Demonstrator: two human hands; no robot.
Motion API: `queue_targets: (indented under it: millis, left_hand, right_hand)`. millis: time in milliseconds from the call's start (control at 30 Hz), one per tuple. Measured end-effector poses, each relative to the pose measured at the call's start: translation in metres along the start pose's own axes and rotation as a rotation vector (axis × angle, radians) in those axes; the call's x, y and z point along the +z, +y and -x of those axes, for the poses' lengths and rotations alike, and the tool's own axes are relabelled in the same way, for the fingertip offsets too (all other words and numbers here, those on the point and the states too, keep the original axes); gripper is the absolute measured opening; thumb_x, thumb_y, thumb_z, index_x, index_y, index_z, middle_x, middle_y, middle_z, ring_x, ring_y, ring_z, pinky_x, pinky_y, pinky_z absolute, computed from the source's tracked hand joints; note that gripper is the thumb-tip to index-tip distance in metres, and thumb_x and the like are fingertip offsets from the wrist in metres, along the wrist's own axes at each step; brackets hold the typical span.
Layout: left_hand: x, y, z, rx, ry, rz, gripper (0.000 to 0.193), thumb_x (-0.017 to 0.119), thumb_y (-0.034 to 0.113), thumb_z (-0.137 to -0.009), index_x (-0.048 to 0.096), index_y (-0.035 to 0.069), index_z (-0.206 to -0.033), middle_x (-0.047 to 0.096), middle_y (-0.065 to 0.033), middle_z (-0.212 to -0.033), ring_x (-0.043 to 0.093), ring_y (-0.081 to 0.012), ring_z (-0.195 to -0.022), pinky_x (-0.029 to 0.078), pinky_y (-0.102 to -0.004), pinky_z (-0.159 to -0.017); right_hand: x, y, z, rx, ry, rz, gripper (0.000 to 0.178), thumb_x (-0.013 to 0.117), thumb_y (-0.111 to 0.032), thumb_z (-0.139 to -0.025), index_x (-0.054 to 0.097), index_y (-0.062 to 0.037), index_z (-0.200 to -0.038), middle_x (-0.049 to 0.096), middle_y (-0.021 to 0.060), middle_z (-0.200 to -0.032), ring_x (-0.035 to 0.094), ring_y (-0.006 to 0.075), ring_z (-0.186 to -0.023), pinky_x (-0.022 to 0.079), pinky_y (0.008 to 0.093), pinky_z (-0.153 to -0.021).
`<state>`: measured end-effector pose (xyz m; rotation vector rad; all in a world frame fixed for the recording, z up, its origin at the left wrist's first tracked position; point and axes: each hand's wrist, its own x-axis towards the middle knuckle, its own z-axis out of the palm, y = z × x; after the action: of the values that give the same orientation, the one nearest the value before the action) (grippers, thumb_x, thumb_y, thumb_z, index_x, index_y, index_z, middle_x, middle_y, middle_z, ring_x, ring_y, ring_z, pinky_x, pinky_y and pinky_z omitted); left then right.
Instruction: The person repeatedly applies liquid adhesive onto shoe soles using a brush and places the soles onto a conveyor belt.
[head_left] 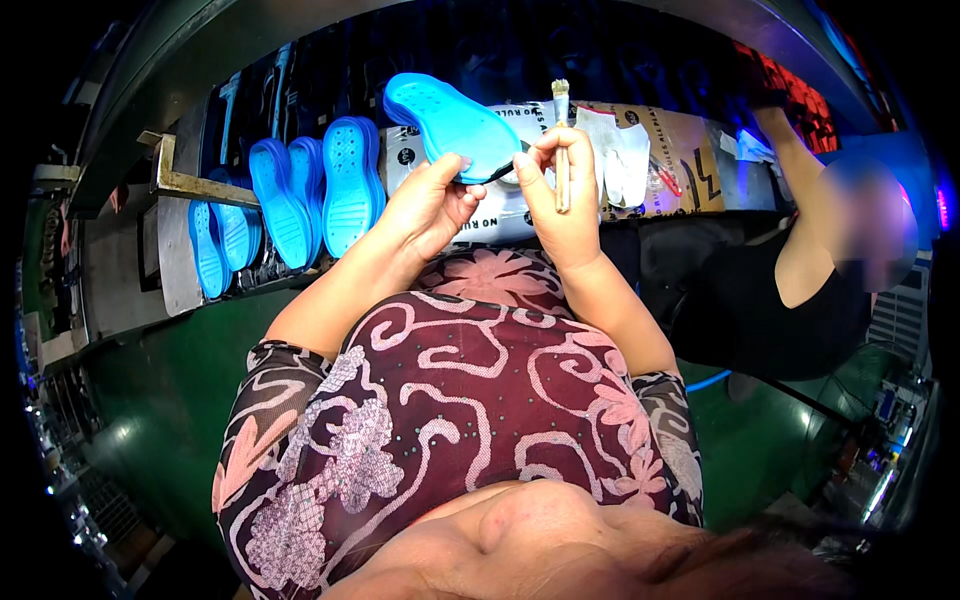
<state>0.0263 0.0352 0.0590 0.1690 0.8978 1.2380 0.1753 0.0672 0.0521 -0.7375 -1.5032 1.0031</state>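
Observation:
A bright blue shoe sole (pixel 455 125) is held up over the near edge of the bench, tilted with its wider end toward me. My left hand (pixel 432 212) grips that near end, thumb on top and fingers curled below. At the right side of the same end, the thumb and fingertips of my right hand (pixel 566 200) pinch at a thin dark strip (pixel 492 176) along the rim; whether it is part of the sole, I cannot tell. A paintbrush (pixel 561 100) stays tucked in the fingers of my right hand, bristles pointing away from me.
Several blue soles (pixel 352 185) stand at the left of the bench, near a metal bar (pixel 205 188). White cloth pieces (pixel 626 165) lie on brown cardboard (pixel 682 150) to the right. A co-worker (pixel 785 295) in black sits farther right, one arm over the bench.

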Motion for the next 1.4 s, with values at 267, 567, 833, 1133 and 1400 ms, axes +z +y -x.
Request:
queue_targets:
  millis: [267, 567, 833, 1133, 1400]
  left_hand:
    - [0.001, 0.003, 0.001, 0.051, 0.007, -0.042, 0.017, 0.058, 0.008, -0.077, 0.047, 0.002, -0.089, 0.054, -0.0078, -0.078, 0.054, -0.0149, -0.056, 0.046, -0.0187, -0.047]
    - [0.017, -0.005, 0.005, 0.231, -0.020, -0.208, 0.018, 0.051, 0.008, -0.081, 0.047, 0.001, -0.097, 0.056, -0.0086, -0.083, 0.051, -0.0133, -0.054, 0.042, -0.0195, -0.048]
    - [0.009, -0.007, 0.003, 0.175, 0.003, -0.196, 0.019, 0.054, 0.009, -0.080, 0.047, 0.002, -0.095, 0.056, -0.0066, -0.078, 0.053, -0.0132, -0.055, 0.044, -0.0187, -0.049]
    - [0.018, 0.003, 0.008, 0.215, -0.047, -0.215, 0.018, 0.055, 0.008, -0.078, 0.049, 0.005, -0.095, 0.053, -0.0024, -0.081, 0.044, -0.0107, -0.056, 0.035, -0.0231, -0.046]
    - [0.057, 0.047, 0.034, -0.168, -0.718, -0.660, 0.072, 0.068, 0.021, -0.068, 0.032, -0.010, -0.122, 0.059, -0.0125, -0.084, 0.049, -0.0060, -0.039, 0.040, -0.0159, -0.031]
  right_hand:
    - [-0.018, 0.007, 0.008, 0.017, 0.064, -0.040, 0.015, 0.056, -0.009, -0.083, 0.044, -0.0036, -0.092, 0.049, 0.0029, -0.079, 0.046, 0.0089, -0.071, 0.040, 0.0221, -0.068]
    - [-0.005, 0.004, 0.005, -0.011, 0.014, 0.068, 0.029, 0.067, -0.009, -0.074, 0.044, -0.0056, -0.091, 0.048, 0.0009, -0.069, 0.046, 0.0079, -0.062, 0.040, 0.0216, -0.058]
    - [-0.008, 0.008, 0.011, 0.066, 0.036, -0.095, 0.021, 0.061, -0.006, -0.079, 0.045, -0.0052, -0.093, 0.048, 0.0017, -0.075, 0.046, 0.0087, -0.068, 0.040, 0.0216, -0.063]
    - [-0.037, 0.009, 0.015, 0.044, 0.131, -0.099, 0.015, 0.037, -0.015, -0.093, 0.047, -0.0026, -0.093, 0.049, 0.0048, -0.069, 0.049, 0.0118, -0.066, 0.040, 0.0246, -0.067]
    - [-0.069, 0.020, 0.048, 0.263, 0.200, -0.066, 0.029, 0.042, -0.025, -0.092, 0.048, -0.0038, -0.074, 0.051, 0.0025, -0.060, 0.047, 0.0096, -0.058, 0.038, 0.0227, -0.058]
